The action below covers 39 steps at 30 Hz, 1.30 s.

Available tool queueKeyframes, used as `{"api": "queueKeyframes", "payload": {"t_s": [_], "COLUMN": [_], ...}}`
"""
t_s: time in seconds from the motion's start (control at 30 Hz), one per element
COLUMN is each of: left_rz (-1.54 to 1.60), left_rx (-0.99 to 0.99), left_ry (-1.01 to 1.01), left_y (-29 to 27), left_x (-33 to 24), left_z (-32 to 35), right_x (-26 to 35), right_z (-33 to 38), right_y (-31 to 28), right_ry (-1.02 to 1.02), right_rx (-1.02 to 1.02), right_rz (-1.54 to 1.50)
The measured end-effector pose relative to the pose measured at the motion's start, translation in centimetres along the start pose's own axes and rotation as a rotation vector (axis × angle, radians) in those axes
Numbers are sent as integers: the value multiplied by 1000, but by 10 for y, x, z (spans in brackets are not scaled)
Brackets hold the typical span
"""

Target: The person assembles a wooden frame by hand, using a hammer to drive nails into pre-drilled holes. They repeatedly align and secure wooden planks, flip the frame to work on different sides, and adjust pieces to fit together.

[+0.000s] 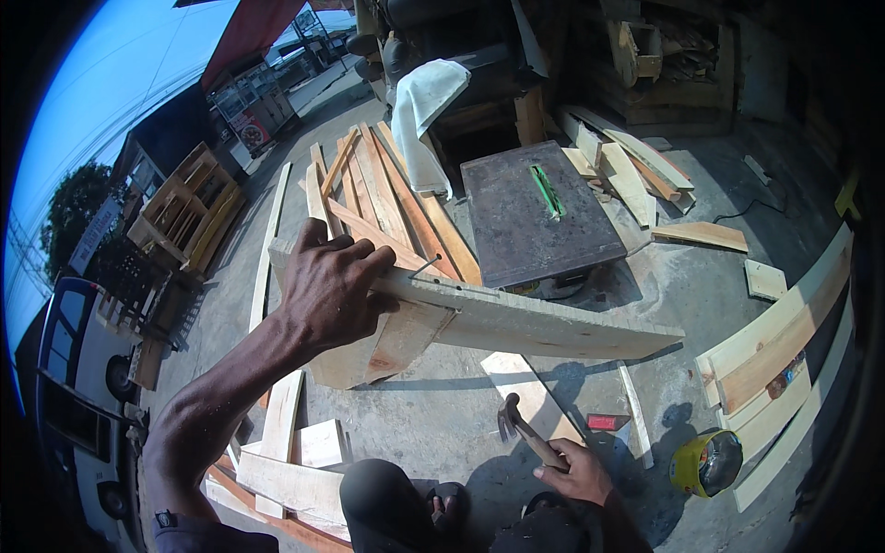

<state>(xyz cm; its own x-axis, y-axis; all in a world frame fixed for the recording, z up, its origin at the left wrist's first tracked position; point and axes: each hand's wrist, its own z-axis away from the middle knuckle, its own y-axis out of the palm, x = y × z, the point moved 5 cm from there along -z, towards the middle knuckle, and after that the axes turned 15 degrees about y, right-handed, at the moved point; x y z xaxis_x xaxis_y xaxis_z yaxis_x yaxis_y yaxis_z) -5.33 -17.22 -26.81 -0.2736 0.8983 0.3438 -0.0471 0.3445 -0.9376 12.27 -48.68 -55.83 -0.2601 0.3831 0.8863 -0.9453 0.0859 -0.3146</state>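
Observation:
My left hand (324,281) is closed over the upper edge of a pale wooden frame (553,323), near its left end. The frame is made of a long board joined to shorter pieces and stands raised across the middle of the view. A nail (426,266) sticks up at a slant from the top edge, just right of my fingers. Lower down, my right hand (583,472) is wrapped round the wooden handle of a claw hammer (527,431). The hammer's head points up and left, below the frame and apart from it.
A dark table (516,221) with a green slotted strip stands beyond the frame. Long planks (378,194) lie behind it on the left, and curved boards (784,323) on the right. A yellow tin (687,465) and a red box (604,422) are near my right hand.

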Motion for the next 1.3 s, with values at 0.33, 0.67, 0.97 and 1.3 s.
{"api": "queueKeyframes", "payload": {"t_s": [0.33, 0.67, 0.97, 1.3], "left_rz": [17, -7, -1, -31], "left_rx": [-17, 5, -10, -46], "left_ry": [2, 12, 21, 49], "left_y": [-16, -12, -12, -20], "left_x": [-9, -5, -8, -16], "left_z": [-3, -5, -4, -6], "right_x": [202, 216, 187, 188], "right_z": [-12, -37, -51, -43], "right_y": [-66, -70, -53, -58], "right_ry": [-163, -194, -236, -286], "right_rx": [-85, -185, -232, -342], "right_rz": [-545, -658, -624, -1028]}}
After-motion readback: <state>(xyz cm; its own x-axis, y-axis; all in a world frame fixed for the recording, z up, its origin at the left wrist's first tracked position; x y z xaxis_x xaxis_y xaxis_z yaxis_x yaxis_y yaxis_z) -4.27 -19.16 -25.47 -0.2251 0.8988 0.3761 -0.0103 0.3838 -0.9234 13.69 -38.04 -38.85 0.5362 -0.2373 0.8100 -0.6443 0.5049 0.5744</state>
